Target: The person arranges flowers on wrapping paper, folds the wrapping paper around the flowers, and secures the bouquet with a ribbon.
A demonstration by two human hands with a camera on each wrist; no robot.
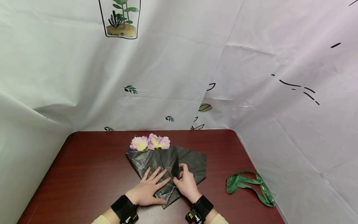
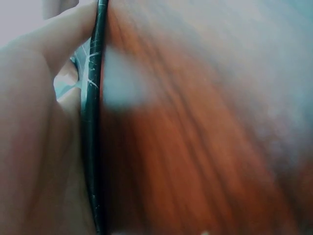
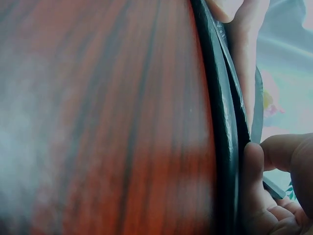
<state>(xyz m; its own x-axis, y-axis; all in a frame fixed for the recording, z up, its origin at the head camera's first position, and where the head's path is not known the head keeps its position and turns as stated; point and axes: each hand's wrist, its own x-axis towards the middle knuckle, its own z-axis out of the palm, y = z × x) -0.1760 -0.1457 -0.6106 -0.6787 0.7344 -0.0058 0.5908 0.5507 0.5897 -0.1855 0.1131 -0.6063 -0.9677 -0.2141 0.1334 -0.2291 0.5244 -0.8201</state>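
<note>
Black wrapping paper (image 1: 193, 161) lies on the table, folded into a cone with its point toward me. Two pink flowers with yellow centres (image 1: 158, 142) show above its far edge; their stems are hidden in the paper. With fingers spread, my left hand (image 1: 148, 189) presses flat on the left, folded side. My right hand (image 1: 186, 184) pinches the paper at the fold near the middle, thumb and curled fingers at its edge. Seen from the right wrist, the paper's edge (image 3: 225, 122) stands as layered dark strips beside the thumb (image 3: 253, 164).
On the right of the brown table (image 1: 92, 168) lies a loose bundle of green ribbon (image 1: 247, 183), close to the table's right edge. White printed cloth (image 1: 173, 62) hangs behind the table and along both sides.
</note>
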